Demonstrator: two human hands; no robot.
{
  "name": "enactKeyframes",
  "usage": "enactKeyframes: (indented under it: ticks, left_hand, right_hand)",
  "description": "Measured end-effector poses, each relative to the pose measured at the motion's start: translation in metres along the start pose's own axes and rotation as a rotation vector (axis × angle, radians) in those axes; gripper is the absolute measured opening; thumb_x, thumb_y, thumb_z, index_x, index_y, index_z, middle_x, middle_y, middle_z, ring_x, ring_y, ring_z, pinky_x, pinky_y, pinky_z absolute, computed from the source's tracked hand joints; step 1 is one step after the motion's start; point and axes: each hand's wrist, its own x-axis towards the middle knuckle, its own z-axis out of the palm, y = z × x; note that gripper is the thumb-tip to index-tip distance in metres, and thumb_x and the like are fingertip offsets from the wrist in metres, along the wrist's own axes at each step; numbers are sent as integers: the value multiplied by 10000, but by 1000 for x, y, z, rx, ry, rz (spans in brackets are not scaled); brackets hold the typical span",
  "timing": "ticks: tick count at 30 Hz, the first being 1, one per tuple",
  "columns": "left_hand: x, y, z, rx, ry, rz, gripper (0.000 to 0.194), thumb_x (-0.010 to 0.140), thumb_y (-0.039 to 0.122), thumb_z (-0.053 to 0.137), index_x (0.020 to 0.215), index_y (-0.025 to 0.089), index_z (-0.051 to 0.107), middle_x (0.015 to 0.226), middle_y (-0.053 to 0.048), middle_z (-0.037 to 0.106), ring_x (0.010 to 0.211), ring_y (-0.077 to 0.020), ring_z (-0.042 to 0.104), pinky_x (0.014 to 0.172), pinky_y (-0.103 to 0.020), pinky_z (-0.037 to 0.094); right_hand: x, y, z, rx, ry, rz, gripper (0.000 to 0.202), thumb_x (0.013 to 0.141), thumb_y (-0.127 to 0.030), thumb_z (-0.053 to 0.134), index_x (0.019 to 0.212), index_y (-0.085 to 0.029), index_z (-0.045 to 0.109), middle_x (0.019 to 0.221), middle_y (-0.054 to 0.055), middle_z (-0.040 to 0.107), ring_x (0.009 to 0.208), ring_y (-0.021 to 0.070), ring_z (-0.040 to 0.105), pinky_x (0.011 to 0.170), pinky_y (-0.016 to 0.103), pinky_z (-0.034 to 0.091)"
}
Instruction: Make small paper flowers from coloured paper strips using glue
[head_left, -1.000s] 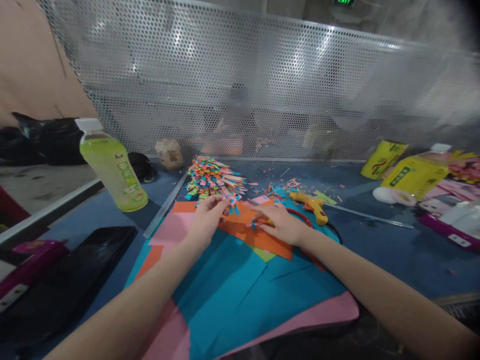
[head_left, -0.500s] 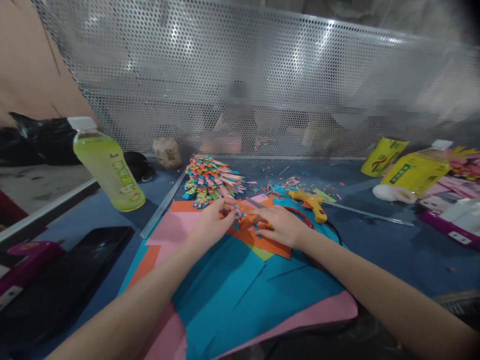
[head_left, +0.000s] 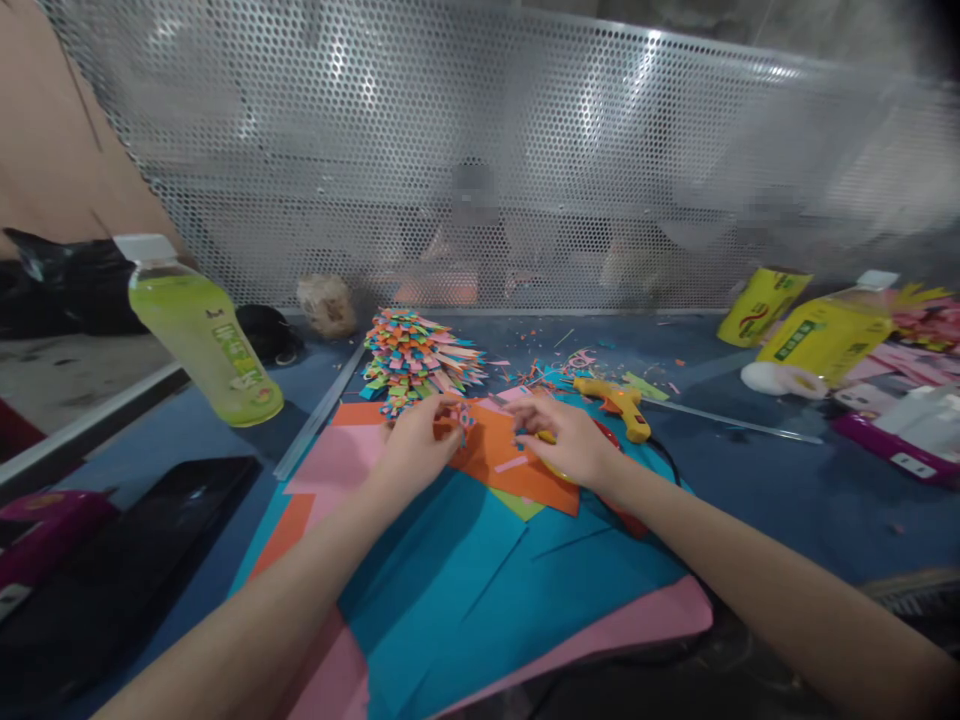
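My left hand [head_left: 421, 437] is closed on a small pink and blue paper piece [head_left: 465, 422] above the orange paper [head_left: 551, 482]. To its right, my right hand [head_left: 559, 435] has its fingers curled, with a bit of blue at the fingertips; the two hands are apart. A thin pink strip [head_left: 512, 464] lies on the orange paper between them. Large teal sheets [head_left: 450, 580] spread under my forearms. Just behind my left hand stands a cone-shaped pile of folded colored paper [head_left: 416, 355]. The yellow glue gun [head_left: 615, 403] lies behind my right hand.
A green drink bottle [head_left: 206, 335] stands at the left, near a black phone [head_left: 142, 570]. Paper scraps [head_left: 559, 373] lie behind the glue gun. A yellow bottle [head_left: 829, 335] and a purple-edged item [head_left: 896, 450] are at the right. A perforated metal panel [head_left: 525, 150] rises behind.
My right hand has lifted slightly away from the orange paper, where the pink strip now shows in full. My left hand has shifted slightly left with the paper piece, and the view has shifted a little.
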Motion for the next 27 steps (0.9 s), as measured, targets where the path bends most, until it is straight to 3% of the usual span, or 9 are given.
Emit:
enactKeyframes:
  ticks: [3,6,10,13,16,22,24,27]
  left_hand:
    - [-2,0,1,132,46,38,393,714,316,530,1097,230,526,1164,-94,554,1103,-293,469,847,-447,350]
    - [-5,3,2,149,50,243,385,731,361,532,1100,253,518,1121,-58,588,1095,-261,470,895,-438,288]
    - [-12,8,5,110,-147,482,548,724,400,562,1224,245,399,980,-26,664,1053,-236,495,899,-425,233]
    - [-16,10,8,79,-238,548,626,743,369,558,1290,224,290,955,-17,683,1092,-229,474,904,-427,197]
    - [-16,10,9,87,-240,579,602,792,306,514,1313,235,221,901,7,699,1079,-207,491,905,-428,178]
    - [-15,12,10,198,-230,690,462,831,218,440,1275,217,311,870,-26,695,951,-199,570,888,-411,249]
    - [-14,13,11,233,-217,723,410,842,208,407,1250,206,365,860,-49,684,904,-194,587,866,-385,302]
    - [-13,12,12,220,-204,734,377,836,184,400,1211,213,420,854,-51,667,869,-181,593,806,-325,378]
  right_hand:
    - [2,4,1,118,22,24,337,700,-107,555,1020,-195,497,909,40,575,817,120,584,737,268,498]
    - [3,6,0,95,13,41,350,691,-90,544,1023,-183,485,952,64,588,876,140,585,757,292,499]
    - [3,7,-3,-77,-14,-20,435,676,-6,440,1067,-189,494,1036,68,598,962,156,570,826,331,471]
    - [3,7,-7,-204,-9,-68,469,668,3,422,1088,-191,501,1107,67,580,1038,168,538,891,350,432]
    - [3,5,-9,-266,18,-58,421,708,-30,437,1099,-172,498,1121,82,578,1053,169,532,911,349,416]
    - [5,2,-19,-368,75,-18,250,788,-163,459,1026,-176,538,1010,72,618,921,161,585,828,315,455]
    - [6,1,-27,-513,123,41,206,793,-192,459,973,-177,556,981,67,622,916,173,580,823,317,444]
    - [6,-2,-43,-798,193,293,212,798,-259,455,943,-141,554,965,110,608,918,217,573,796,336,437]
